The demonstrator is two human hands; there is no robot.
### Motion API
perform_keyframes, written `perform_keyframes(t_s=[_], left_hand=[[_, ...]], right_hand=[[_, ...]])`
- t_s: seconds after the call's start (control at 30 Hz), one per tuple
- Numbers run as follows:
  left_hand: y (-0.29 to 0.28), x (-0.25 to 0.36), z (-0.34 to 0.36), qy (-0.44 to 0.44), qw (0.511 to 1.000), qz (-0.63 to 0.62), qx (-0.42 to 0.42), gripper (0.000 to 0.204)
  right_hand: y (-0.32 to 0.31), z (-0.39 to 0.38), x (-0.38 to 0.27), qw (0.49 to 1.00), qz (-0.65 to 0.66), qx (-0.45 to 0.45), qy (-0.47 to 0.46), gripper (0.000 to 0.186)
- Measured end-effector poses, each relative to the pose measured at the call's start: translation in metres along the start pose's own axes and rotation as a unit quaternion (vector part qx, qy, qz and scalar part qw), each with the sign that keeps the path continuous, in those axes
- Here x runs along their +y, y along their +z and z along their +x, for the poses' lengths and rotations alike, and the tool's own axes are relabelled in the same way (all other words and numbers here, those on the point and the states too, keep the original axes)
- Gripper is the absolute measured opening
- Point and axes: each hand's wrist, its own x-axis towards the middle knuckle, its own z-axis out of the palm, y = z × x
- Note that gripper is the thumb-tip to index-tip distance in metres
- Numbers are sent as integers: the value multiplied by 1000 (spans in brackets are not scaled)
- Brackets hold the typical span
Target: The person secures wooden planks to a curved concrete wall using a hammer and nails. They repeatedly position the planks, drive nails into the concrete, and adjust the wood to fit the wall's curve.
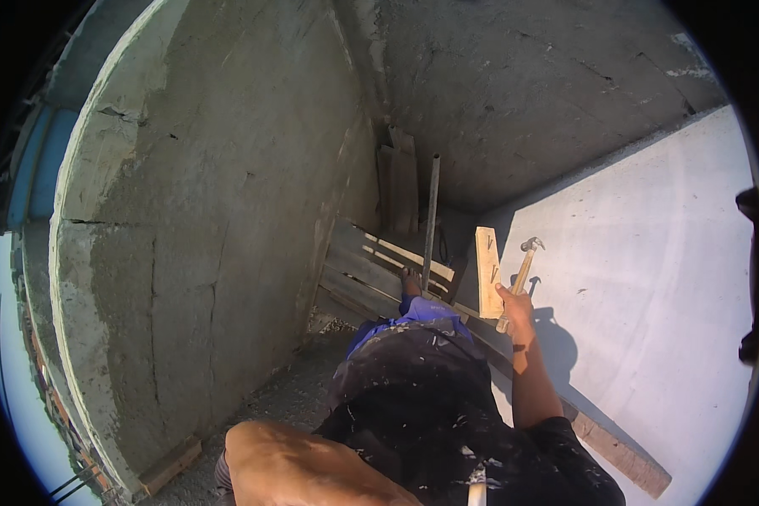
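Note:
My right hand is closed round the wooden handle of a claw hammer, whose metal head points up and away. The same hand also grips a short pale wooden board beside the handle, with my thumb on its edge. Two nails stick out of the board's face. My left arm is bent across the lower edge, and its hand is out of sight. A pale stick-like end shows at the bottom against my dark, paint-spotted shirt; what it belongs to is hidden.
A rough concrete wall rises on the left, and a smooth white sunlit surface slopes on the right. Wooden planks lie by my bare foot. Beyond stand a pole and upright boards. A timber lies lower right.

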Motion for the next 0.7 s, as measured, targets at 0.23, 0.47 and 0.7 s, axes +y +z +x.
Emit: perform_keyframes(t_s=[0.23,0.47,0.7], left_hand=[[-3,-26,24,4,1000,19,0,115],[-21,-12,37,-36,983,176,25,125],[-53,183,38,65,237,937,248,136]], right_hand=[[-36,66,118,977,34,4,213,49],[-41,53,158,978,12,-13,209,46],[-51,59,159,975,-189,-23,112,58]])
